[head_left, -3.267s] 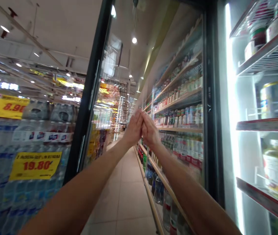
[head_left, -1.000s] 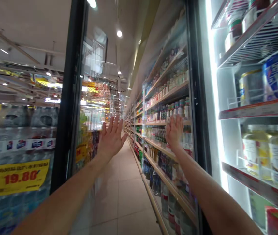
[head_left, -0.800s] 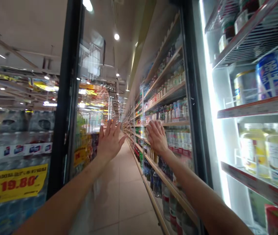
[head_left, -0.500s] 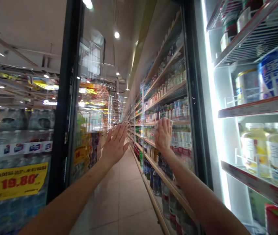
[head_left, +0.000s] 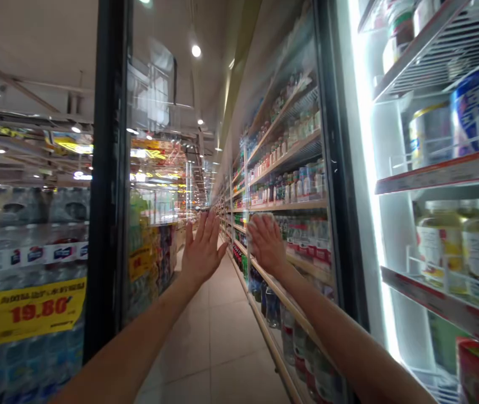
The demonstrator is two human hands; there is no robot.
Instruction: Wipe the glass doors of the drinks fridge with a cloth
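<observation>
A tall glass door [head_left: 222,348] with a black frame stands in front of me, swung open from a lit fridge. My left hand [head_left: 203,252] lies flat on the glass, fingers spread, holding nothing. To its right, my right hand [head_left: 269,247] presses a thin white cloth [head_left: 251,231] against the pane. Only the cloth's pale edge shows past the fingers; the rest is hidden under the palm. Through the pane appear shelves of bottles, partly mixed with reflections.
On the right, fridge shelves [head_left: 441,175] hold bottles and cans behind wire rails. The door's dark frame [head_left: 106,168] stands at the left. Beyond it are stacked packs of bottled water [head_left: 32,249] with a yellow price sign [head_left: 37,311]. A tiled floor [head_left: 233,314] shows through the glass.
My right hand has slid left and slightly down across the glass with the cloth, closer to my left hand. The left hand stays flat on the pane. The view has shifted slightly.
</observation>
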